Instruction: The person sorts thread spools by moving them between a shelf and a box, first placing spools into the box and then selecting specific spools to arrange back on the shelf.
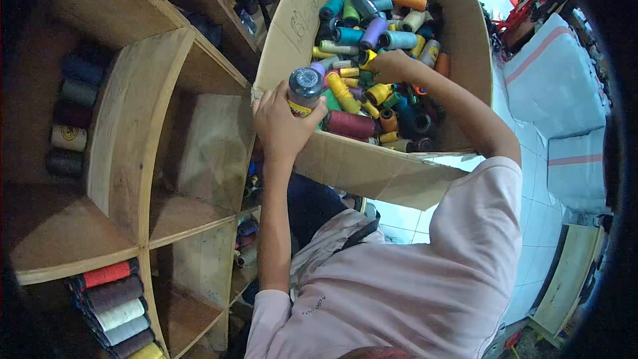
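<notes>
My left hand point(282, 119) is wrapped round a dark grey thread spool point(306, 84) with a yellow label, near the left corner of a cardboard box point(286, 33). The spool's end faces up and looks shiny, as if wrapped in clear plastic. Inside the box, my right hand point(391, 66) has its fingers closed at a yellow thread spool point(366, 59); the fingertips are partly hidden. Thread spools in many colours lie in a heap around it, among them a purple spool point(373, 32), a maroon spool point(349, 124) and an orange spool point(409, 0).
A wooden shelf with compartments point(126, 126) stands on the left. Dark spools point(78, 93) fill part of one compartment, and a row of spools point(116, 299) sits lower down. White sacks point(555, 80) and a wooden piece point(568, 279) are on the tiled floor at right.
</notes>
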Tool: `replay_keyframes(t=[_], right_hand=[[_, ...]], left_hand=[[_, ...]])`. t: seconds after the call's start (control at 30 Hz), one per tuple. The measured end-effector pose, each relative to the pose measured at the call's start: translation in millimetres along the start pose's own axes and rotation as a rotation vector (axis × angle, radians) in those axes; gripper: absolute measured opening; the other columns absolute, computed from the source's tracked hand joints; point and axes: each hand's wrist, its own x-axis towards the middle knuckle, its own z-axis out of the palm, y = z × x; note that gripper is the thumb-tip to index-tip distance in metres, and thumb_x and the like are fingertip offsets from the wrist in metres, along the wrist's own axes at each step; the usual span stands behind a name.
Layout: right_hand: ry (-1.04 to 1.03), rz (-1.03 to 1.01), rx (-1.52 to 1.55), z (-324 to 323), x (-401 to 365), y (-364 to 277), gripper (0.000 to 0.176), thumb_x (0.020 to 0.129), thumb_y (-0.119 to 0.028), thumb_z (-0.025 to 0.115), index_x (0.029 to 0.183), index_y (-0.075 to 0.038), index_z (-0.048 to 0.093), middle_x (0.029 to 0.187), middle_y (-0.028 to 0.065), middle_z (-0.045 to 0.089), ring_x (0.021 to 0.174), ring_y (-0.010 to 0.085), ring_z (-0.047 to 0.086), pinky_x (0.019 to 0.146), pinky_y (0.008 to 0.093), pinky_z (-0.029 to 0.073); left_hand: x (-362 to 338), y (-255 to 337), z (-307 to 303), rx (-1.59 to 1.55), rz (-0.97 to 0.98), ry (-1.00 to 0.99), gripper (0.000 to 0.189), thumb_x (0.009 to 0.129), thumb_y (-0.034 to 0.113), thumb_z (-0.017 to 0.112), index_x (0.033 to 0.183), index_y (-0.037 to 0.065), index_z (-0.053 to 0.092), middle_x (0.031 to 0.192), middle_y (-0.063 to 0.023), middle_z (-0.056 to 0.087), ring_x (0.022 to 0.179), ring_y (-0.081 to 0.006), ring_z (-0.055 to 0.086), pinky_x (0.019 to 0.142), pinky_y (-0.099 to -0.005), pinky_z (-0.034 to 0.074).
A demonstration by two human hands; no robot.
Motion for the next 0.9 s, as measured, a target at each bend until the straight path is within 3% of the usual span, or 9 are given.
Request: replay_keyframes(t=[0.13,0.2,0.27,0.3,0.33,0.5,0.67,0.8,0.9], right_hand=[[0.033,0.1,0.015,-6,6,-15,0.039,0.083,-0.03,0.06,0.116,-0.009,0.066,0.108,0.0193,0.068,0.102,0.0357,0.066,0.085,0.0511,0.053],[0.423,-0.188,0.467,16,23,-18,0.042,0.089,-0.027,0.056,0.127,-0.011,0.061,0.113,0.022,0.065,0.106,0.0359,0.064,0.088,0.05,0.052],[0.576,-0.479,0.577,34,33,-31,0.045,0.094,-0.027,0.052,0.136,-0.012,0.054,0.118,0.0212,0.063,0.109,0.0357,0.061,0.094,0.0485,0.047],[0.381,-0.306,0.421,27,25,-45,0.042,0.097,-0.024,0.051,0.137,-0.01,0.053,0.134,0.0192,0.056,0.12,0.0367,0.053,0.102,0.0467,0.039],[0.471,-0.481,0.389,36,28,-49,0.042,0.098,-0.025,0.052,0.137,-0.01,0.052,0.128,0.0204,0.059,0.117,0.0364,0.056,0.103,0.0459,0.038],[0.273,-0.39,0.666,29,27,-56,0.042,0.092,-0.025,0.064,0.128,-0.005,0.056,0.116,0.0195,0.065,0.106,0.0305,0.063,0.09,0.0416,0.049],[0.455,-0.37,0.66,-14,18,-44,0.032,0.088,-0.022,0.068,0.108,0.0,0.057,0.088,0.0098,0.063,0.082,0.0199,0.062,0.072,0.0351,0.052],[0.483,-0.245,0.956,-49,7,-32,0.029,0.09,-0.026,0.066,0.102,-0.002,0.055,0.086,0.0031,0.057,0.076,0.0134,0.056,0.066,0.0306,0.048],[0.538,-0.176,0.962,-56,10,-21,0.034,0.089,-0.025,0.066,0.106,0.001,0.054,0.09,0.0066,0.058,0.081,0.0137,0.059,0.067,0.031,0.05]], left_hand=[[-2,-3,2,0.015,0.01,0.013,0.051,0.069,0.046,0.079,0.097,0.006,0.064,0.087,-0.0147,0.066,0.088,-0.0341,0.062,0.083,-0.045,0.043],[-1,-4,3,-0.016,0.011,0.005,0.051,0.07,0.046,0.079,0.098,0.005,0.065,0.089,-0.015,0.066,0.09,-0.0345,0.062,0.085,-0.0455,0.043],[-1,0,0,-0.013,-0.002,0.009,0.051,0.07,0.046,0.079,0.098,0.005,0.065,0.09,-0.0152,0.067,0.09,-0.0349,0.063,0.085,-0.0459,0.043],[0,2,-2,-0.006,-0.012,0.004,0.051,0.07,0.046,0.078,0.098,0.005,0.065,0.091,-0.0154,0.067,0.091,-0.0353,0.063,0.086,-0.0463,0.044],[0,0,-1,-0.005,-0.014,0.013,0.051,0.07,0.046,0.078,0.098,0.005,0.065,0.091,-0.0154,0.067,0.091,-0.0353,0.063,0.086,-0.0463,0.044],[1,5,-9,-0.039,-0.029,-0.006,0.055,0.07,0.045,0.079,0.102,0.003,0.066,0.094,-0.0183,0.067,0.095,-0.0358,0.063,0.088,-0.0451,0.044],[-3,0,-2,-0.068,-0.021,0.069,0.049,0.068,0.042,0.081,0.098,0.006,0.066,0.091,-0.0186,0.067,0.089,-0.0379,0.062,0.085,-0.0463,0.045],[-1,1,-8,-0.093,0.019,0.059,0.049,0.069,0.043,0.08,0.1,0.007,0.066,0.09,-0.0171,0.067,0.088,-0.0364,0.063,0.085,-0.046,0.045],[-1,0,-10,-0.085,-0.006,0.003,0.054,0.071,0.042,0.078,0.108,0.006,0.066,0.097,-0.0161,0.068,0.094,-0.0351,0.063,0.09,-0.0457,0.045]])
